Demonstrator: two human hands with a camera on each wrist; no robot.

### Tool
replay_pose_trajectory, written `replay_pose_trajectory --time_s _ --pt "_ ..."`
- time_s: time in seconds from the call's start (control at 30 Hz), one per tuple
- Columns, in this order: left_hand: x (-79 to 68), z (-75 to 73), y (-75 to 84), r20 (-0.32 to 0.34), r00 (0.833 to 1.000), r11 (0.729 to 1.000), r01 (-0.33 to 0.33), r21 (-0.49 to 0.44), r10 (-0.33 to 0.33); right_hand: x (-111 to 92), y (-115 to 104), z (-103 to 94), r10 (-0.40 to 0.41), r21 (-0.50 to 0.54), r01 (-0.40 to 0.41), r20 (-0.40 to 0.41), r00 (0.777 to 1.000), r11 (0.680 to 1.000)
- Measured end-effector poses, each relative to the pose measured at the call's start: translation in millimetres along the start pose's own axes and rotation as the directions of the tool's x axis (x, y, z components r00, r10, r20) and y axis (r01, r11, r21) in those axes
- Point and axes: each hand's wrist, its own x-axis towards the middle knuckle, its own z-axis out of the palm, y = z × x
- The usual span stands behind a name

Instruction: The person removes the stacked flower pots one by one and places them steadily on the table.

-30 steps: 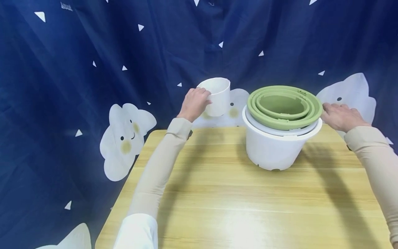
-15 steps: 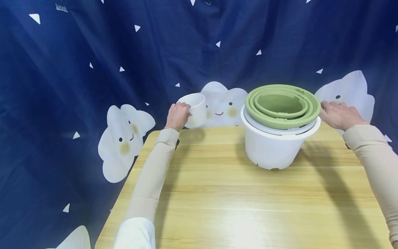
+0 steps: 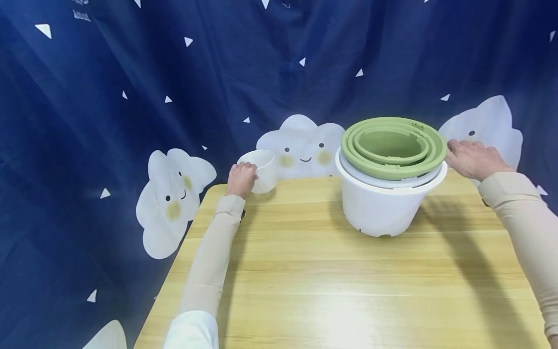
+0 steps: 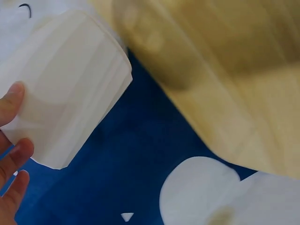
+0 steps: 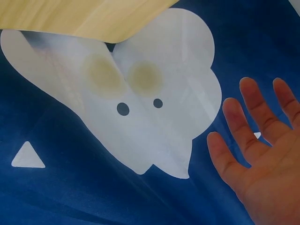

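At the far left of the table, my left hand (image 3: 242,179) grips a small white plant pot (image 3: 267,173) by its rim. Its mouth faces up in the head view, close over the tabletop. The left wrist view shows the fingers (image 4: 17,152) at one end of the pot's pale side (image 4: 70,84). My right hand (image 3: 477,160) is beside the stack of pots, with its fingers extended; the right wrist view shows the palm (image 5: 276,178) holding nothing. That stack has green pots (image 3: 394,169) nested in a large white pot (image 3: 377,211), with another pale rim between them.
The wooden table (image 3: 331,281) has rounded far corners. Right behind it hangs a dark blue curtain (image 3: 218,58) printed with white clouds and triangles. The pot stack stands near the table's far edge, right of centre.
My left hand has carried the small white pot left and down, away from the stack and towards the table's far left corner. My right hand and the stack have hardly moved.
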Motion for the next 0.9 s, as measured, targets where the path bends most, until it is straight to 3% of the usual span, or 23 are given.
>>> replay_pose_trajectory --time_s 0.5,0.9 --pt "-19.9 34.0 -7.1 -0.018 1.000 0.999 -0.019 0.036 0.020 1.0 1.7 0.8 0.002 0.002 -0.002 0.000 1.000 1.000" --pt "-26.1 51.2 -14.9 -0.003 1.000 0.999 -0.008 0.050 0.008 1.3 -0.4 -0.5 0.012 -0.005 -0.012 0.010 1.000 1.000"
